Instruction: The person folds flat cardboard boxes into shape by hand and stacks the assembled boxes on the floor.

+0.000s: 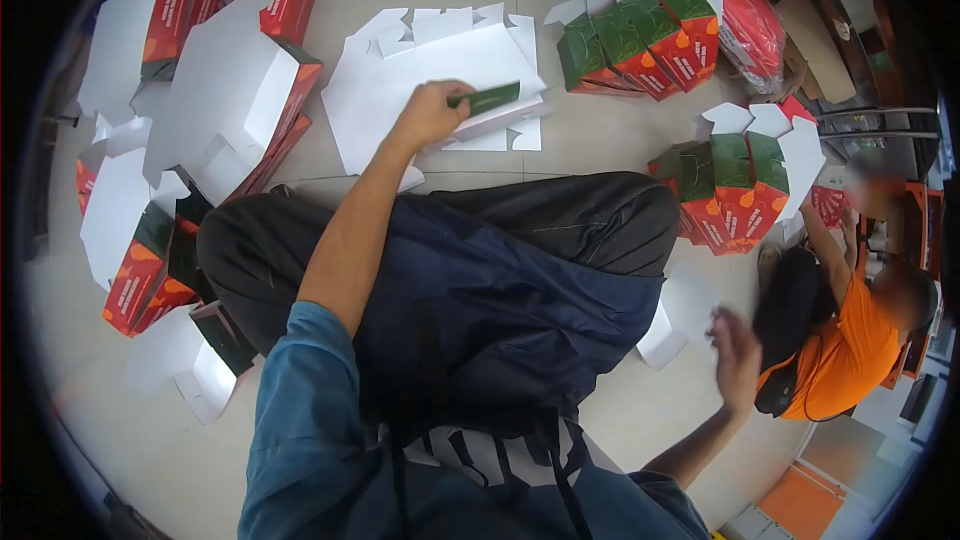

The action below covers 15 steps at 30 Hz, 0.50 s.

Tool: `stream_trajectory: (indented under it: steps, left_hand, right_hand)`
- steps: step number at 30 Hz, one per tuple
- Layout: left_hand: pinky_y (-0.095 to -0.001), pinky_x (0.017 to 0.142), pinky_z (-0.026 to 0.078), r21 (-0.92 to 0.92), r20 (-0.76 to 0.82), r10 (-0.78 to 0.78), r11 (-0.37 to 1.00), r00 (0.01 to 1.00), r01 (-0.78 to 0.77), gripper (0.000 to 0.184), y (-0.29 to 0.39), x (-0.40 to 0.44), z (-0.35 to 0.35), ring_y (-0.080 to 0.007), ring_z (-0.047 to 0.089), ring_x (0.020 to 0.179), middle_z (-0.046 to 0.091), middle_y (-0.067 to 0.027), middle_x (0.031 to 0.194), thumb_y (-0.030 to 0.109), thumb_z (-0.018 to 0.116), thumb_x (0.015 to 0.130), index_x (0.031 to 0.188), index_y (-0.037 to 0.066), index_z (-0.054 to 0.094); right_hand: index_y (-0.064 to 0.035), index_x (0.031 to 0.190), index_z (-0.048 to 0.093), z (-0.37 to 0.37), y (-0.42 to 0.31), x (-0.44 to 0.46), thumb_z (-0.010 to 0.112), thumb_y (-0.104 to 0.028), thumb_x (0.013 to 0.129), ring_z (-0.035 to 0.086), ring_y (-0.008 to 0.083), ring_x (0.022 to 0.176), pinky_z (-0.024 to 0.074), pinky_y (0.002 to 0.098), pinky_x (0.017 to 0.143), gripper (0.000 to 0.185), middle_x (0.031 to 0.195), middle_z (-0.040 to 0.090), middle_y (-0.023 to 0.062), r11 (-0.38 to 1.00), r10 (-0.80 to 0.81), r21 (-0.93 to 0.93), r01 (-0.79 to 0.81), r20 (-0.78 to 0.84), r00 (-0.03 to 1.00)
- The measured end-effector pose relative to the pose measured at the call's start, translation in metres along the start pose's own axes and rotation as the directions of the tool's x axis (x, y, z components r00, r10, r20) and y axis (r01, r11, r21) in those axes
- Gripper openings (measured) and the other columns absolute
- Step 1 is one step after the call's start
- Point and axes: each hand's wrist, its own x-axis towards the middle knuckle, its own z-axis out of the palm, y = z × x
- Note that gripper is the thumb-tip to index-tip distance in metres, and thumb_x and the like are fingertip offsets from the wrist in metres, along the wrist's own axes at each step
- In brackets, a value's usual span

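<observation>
My left hand is closed on the green flap of a flat carton blank, whose edge is folded up. That carton lies over a stack of white blanks with notched tabs on the floor in front of my crossed legs. My right hand is away to the right, slightly blurred, its fingers apart with nothing visible in them. Close beside it, on the floor by my knee, is a white-sided folded carton.
Red-and-green cartons stand nested at the upper right and right. More partly folded cartons crowd the left. A red plastic-wrapped bundle is at the back right. A person in an orange shirt sits at the right.
</observation>
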Motion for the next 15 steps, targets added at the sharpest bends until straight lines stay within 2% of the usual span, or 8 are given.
stream_trajectory:
  steps: [1,3,4,5,8,10,13,15]
  left_hand:
    - [-0.0319,0.076,0.052,-0.013,-0.070,0.068,0.998,0.995,-0.069,0.026,0.006,0.002,-0.006,-0.0193,0.067,0.082,0.072,-0.0150,0.093,0.013,0.064,0.086,0.109,0.004,0.069]
    - [-0.0292,0.074,0.051,-0.146,-0.071,-0.018,0.989,0.997,0.007,0.026,0.029,0.002,-0.028,-0.0154,0.066,0.081,0.072,-0.0134,0.090,0.017,0.065,0.088,0.109,0.001,0.068]
    - [-0.0304,0.071,0.052,-0.226,-0.039,-0.071,0.972,0.997,0.061,0.028,0.044,-0.003,-0.041,-0.0156,0.066,0.078,0.072,-0.0136,0.089,0.017,0.066,0.088,0.109,-0.001,0.067]
    - [-0.0295,0.068,0.051,-0.215,-0.010,-0.050,0.975,0.999,0.046,0.029,0.059,-0.009,-0.057,-0.0141,0.065,0.076,0.071,-0.0125,0.086,0.018,0.065,0.089,0.110,-0.002,0.066]
    - [-0.0266,0.063,0.048,-0.192,0.074,-0.020,0.981,0.997,0.034,0.028,0.076,-0.026,-0.085,-0.0102,0.060,0.071,0.069,-0.0079,0.081,0.019,0.064,0.092,0.111,-0.002,0.065]
    - [-0.0245,0.062,0.045,-0.189,0.118,-0.026,0.981,0.993,0.049,0.025,0.074,-0.032,-0.099,-0.0081,0.057,0.070,0.067,-0.0031,0.081,0.019,0.063,0.094,0.111,0.001,0.066]
    - [-0.0279,0.064,0.048,-0.100,0.083,-0.066,0.992,0.994,0.074,0.025,0.062,-0.034,-0.106,-0.0124,0.060,0.068,0.070,-0.0089,0.081,0.015,0.062,0.093,0.111,-0.001,0.066]
    - [-0.0331,0.068,0.049,-0.032,0.035,0.016,0.999,0.999,-0.015,0.025,0.059,-0.036,-0.099,-0.0210,0.063,0.068,0.070,-0.0172,0.083,0.011,0.061,0.090,0.111,0.000,0.067]
  right_hand:
    - [0.0055,0.118,0.059,0.007,-0.042,0.008,0.058,-0.013,0.097,0.059,0.0125,0.076,0.0475,0.0261,0.068,0.029,0.102,0.068,0.0133,0.969,-0.125,0.199,0.145,-0.108,0.986]
    - [0.0029,0.121,0.059,0.024,-0.084,0.042,0.058,-0.009,0.096,0.056,0.0094,0.073,0.0441,0.0227,0.063,0.028,0.104,0.067,0.0127,0.830,-0.378,0.374,0.413,-0.167,0.911]
    - [0.0015,0.125,0.055,0.043,-0.120,0.064,0.057,-0.007,0.095,0.055,0.0089,0.071,0.0430,0.0215,0.061,0.031,0.103,0.067,0.0128,0.815,-0.435,0.347,0.464,-0.163,0.886]
    - [0.0003,0.129,0.051,0.064,-0.146,0.096,0.059,-0.008,0.095,0.055,0.0090,0.070,0.0427,0.0220,0.059,0.036,0.100,0.067,0.0114,0.747,-0.443,0.527,0.407,-0.062,0.894]
    - [0.0000,0.129,0.049,0.159,-0.204,0.193,0.067,-0.021,0.092,0.054,0.0082,0.063,0.0429,0.0216,0.055,0.046,0.079,0.060,0.0038,0.703,-0.580,0.494,0.512,-0.020,0.814]
    - [0.0018,0.122,0.053,0.197,-0.219,0.221,0.068,-0.023,0.092,0.054,0.0087,0.062,0.0437,0.0230,0.054,0.042,0.082,0.060,0.0036,0.685,-0.614,0.561,0.464,0.104,0.782]
    - [0.0052,0.106,0.061,0.224,-0.233,0.228,0.068,-0.021,0.091,0.056,0.0127,0.065,0.0449,0.0259,0.055,0.031,0.093,0.061,0.0064,0.744,-0.559,0.580,0.332,0.270,0.784]
    - [0.0046,0.101,0.063,0.235,-0.225,0.227,0.069,-0.018,0.089,0.057,0.0151,0.071,0.0465,0.0283,0.059,0.027,0.090,0.060,0.0076,0.600,-0.768,0.461,0.654,0.104,0.632]
